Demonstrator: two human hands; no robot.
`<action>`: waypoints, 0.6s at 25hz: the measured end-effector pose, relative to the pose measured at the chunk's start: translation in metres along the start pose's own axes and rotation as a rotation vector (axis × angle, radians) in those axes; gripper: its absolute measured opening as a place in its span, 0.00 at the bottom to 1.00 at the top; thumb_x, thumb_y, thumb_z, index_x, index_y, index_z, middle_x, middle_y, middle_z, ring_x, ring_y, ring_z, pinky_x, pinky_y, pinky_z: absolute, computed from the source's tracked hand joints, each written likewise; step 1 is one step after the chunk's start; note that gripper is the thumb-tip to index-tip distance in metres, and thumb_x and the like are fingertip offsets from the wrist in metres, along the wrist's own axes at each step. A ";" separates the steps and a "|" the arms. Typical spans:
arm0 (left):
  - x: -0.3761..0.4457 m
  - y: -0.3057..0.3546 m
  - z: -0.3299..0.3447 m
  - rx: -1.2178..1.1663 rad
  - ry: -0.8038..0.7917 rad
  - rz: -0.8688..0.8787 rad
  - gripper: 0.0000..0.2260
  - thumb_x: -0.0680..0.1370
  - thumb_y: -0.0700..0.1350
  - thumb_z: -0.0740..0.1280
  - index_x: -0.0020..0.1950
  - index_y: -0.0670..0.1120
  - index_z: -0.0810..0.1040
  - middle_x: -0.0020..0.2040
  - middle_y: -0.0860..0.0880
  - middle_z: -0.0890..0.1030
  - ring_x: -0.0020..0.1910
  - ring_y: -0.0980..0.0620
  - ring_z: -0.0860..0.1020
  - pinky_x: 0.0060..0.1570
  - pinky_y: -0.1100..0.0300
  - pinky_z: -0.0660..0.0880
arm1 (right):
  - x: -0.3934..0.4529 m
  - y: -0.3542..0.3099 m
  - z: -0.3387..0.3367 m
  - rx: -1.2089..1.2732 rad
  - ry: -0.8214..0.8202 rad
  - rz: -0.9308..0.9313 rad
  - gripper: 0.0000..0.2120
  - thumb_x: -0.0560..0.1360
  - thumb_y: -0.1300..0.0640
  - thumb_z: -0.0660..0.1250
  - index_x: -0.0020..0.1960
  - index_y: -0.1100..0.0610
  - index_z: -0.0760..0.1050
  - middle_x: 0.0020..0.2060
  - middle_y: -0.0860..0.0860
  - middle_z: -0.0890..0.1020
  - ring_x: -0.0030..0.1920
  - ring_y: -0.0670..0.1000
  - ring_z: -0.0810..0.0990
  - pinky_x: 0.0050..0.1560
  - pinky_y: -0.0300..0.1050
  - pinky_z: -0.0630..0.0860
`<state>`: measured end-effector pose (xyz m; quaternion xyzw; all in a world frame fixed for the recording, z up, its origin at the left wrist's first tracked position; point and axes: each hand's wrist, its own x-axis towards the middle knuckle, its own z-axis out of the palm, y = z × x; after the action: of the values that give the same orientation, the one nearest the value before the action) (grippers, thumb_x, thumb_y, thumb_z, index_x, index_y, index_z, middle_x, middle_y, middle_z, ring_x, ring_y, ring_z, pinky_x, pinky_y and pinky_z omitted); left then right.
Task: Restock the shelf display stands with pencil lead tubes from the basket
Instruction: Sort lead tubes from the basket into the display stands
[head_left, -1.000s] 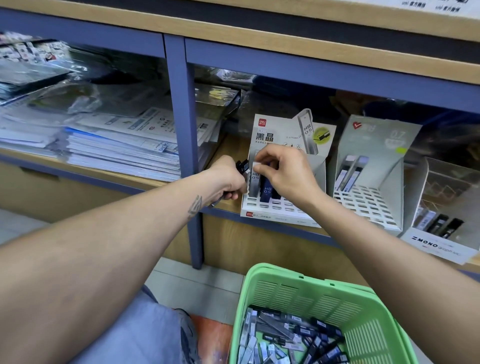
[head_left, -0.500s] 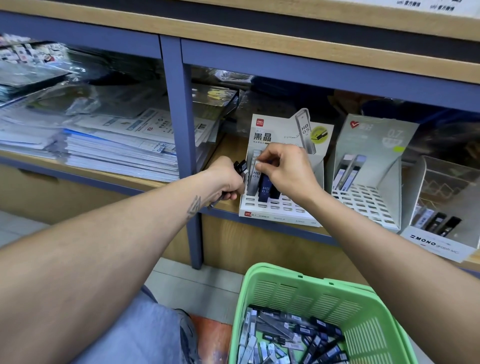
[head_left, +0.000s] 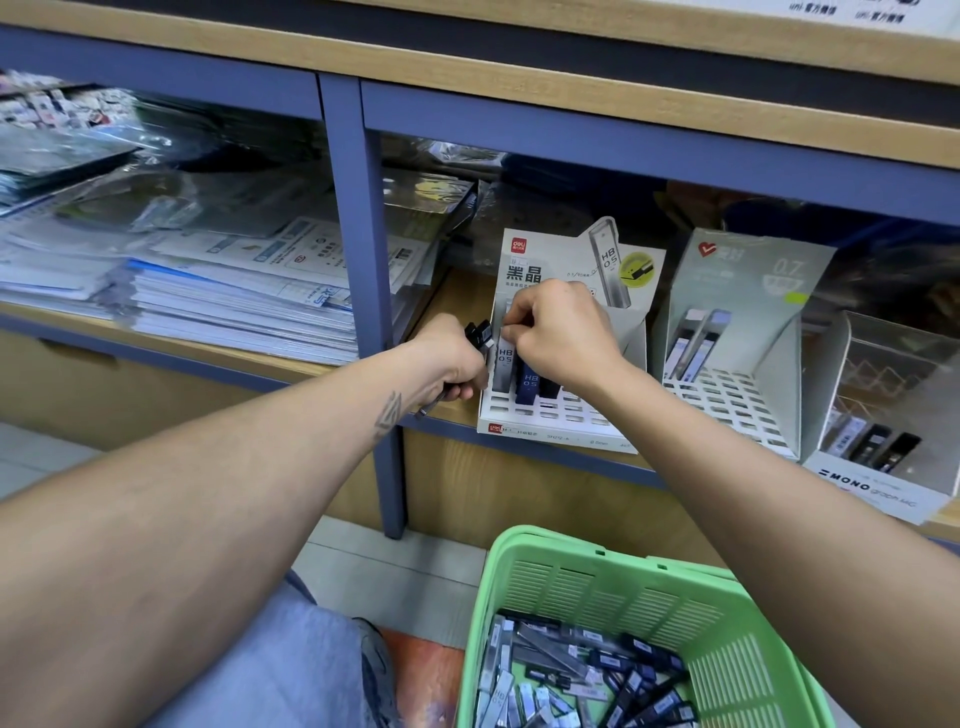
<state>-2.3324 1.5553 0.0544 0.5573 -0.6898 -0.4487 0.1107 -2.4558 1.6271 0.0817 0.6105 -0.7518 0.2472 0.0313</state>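
A white slotted display stand (head_left: 550, 421) sits on the shelf with three lead tubes standing in its back row. My right hand (head_left: 558, 332) pinches the top of the leftmost one, a grey HB 0.5 tube (head_left: 503, 370). Just left of the stand, my left hand (head_left: 451, 364) grips a small bundle of dark tubes (head_left: 479, 335) whose ends stick out above and below the fist. The green basket (head_left: 524, 571) at the bottom holds several loose lead tubes (head_left: 582, 675).
A grey 0.7 display stand (head_left: 748, 395) with two tubes stands to the right, then a clear MONO stand (head_left: 883, 467). A blue shelf post (head_left: 358, 291) rises left of my hands, with stacked papers (head_left: 218, 306) beyond it. My knee is at the bottom left.
My right hand has shifted slightly left and up, from the dark tubes to the top of the grey tube in the stand's left slot. My left hand keeps its bundle in place.
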 end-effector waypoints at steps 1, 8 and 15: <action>0.000 0.000 0.000 -0.001 0.000 -0.002 0.07 0.73 0.32 0.73 0.42 0.40 0.76 0.21 0.45 0.74 0.18 0.52 0.66 0.26 0.64 0.65 | 0.000 0.001 -0.002 -0.015 -0.002 0.021 0.04 0.74 0.54 0.71 0.41 0.50 0.82 0.42 0.51 0.84 0.47 0.57 0.81 0.47 0.50 0.79; 0.001 0.000 0.001 -0.014 -0.002 0.001 0.07 0.73 0.32 0.73 0.44 0.40 0.76 0.21 0.45 0.74 0.19 0.52 0.66 0.28 0.63 0.65 | 0.002 -0.001 -0.010 -0.045 -0.049 0.005 0.03 0.74 0.55 0.72 0.43 0.50 0.83 0.44 0.53 0.85 0.49 0.58 0.81 0.50 0.53 0.80; 0.002 -0.002 0.000 -0.037 -0.002 -0.003 0.06 0.73 0.32 0.73 0.46 0.39 0.77 0.21 0.46 0.74 0.20 0.52 0.67 0.28 0.62 0.65 | -0.006 -0.006 -0.006 -0.095 -0.045 -0.042 0.06 0.74 0.60 0.72 0.44 0.50 0.84 0.46 0.52 0.85 0.51 0.57 0.81 0.53 0.52 0.78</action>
<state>-2.3321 1.5535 0.0521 0.5558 -0.6805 -0.4623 0.1197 -2.4504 1.6346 0.0865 0.6293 -0.7502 0.1969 0.0485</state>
